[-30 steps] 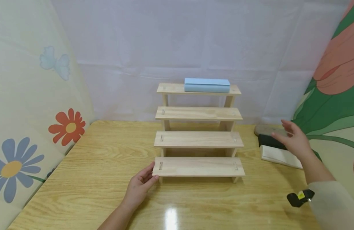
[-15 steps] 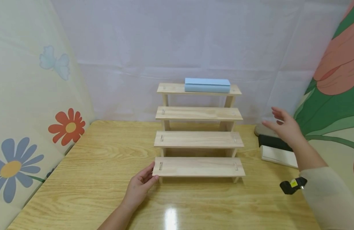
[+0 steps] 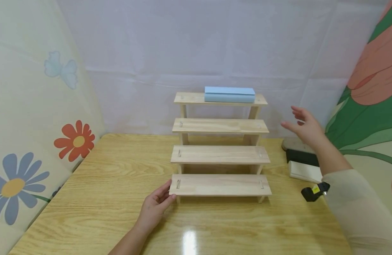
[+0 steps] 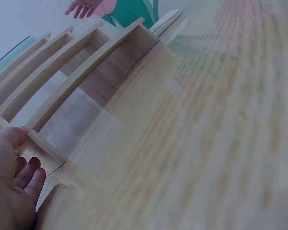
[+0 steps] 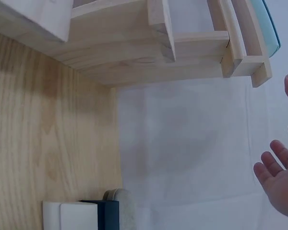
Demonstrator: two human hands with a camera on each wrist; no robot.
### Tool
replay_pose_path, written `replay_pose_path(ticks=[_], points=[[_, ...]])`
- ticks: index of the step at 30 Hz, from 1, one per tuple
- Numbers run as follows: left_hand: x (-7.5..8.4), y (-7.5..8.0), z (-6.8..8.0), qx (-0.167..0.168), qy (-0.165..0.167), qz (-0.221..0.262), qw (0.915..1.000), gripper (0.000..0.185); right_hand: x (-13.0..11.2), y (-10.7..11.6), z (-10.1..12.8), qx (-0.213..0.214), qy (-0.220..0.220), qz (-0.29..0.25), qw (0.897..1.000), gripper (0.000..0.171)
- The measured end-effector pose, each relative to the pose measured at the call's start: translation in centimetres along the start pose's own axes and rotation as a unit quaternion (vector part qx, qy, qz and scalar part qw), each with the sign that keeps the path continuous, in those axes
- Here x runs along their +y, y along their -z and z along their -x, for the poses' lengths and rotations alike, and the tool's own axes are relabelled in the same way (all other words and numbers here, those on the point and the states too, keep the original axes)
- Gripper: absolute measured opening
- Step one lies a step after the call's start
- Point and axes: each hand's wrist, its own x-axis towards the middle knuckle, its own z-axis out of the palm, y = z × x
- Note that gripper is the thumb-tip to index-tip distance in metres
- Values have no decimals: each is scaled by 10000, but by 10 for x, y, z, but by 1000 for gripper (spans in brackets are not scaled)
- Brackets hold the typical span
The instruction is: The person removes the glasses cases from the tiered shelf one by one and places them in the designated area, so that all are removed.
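A four-step wooden display rack (image 3: 219,154) stands on the table. My left hand (image 3: 152,209) grips the left end of its lowest shelf; in the left wrist view the thumb of that hand (image 4: 7,177) lies at the shelf's front corner, with the fingers bent beside it. On the top shelf, toward its right side, lies a light-blue case (image 3: 229,95) with a flap lid, shaped like a glasses case. My right hand (image 3: 305,128) hovers right of the rack, apart from it, holding nothing. Its fingers are spread and relaxed in the right wrist view.
Right of the rack on the wood-grain table (image 3: 113,177) lie a white case (image 3: 304,170), a black case (image 3: 297,157) and a grey case (image 3: 291,144), one behind another, partly behind my right arm. A pale cloth wall (image 3: 151,53) stands behind; patterned cloths flank both sides.
My right hand has moved up and left, from over the cases toward the rack's upper shelves. My left hand, the rack and the light-blue case have stayed put.
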Motion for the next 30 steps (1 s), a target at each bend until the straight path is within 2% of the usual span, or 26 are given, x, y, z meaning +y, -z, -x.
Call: replay_pose_path(ticks=[12,24,30], points=[[2,-1,1,11,-74,-28,10000,53,-32,-9,-20,104,117,84,9998,92],[1,0,1,-6,-141,55,9999,53,-58,-20,-38,117,380,-24,9992,84],[1,0,1,5,-73,77,9999,53,-69,-27,-45,179,311,-2,9994,83]])
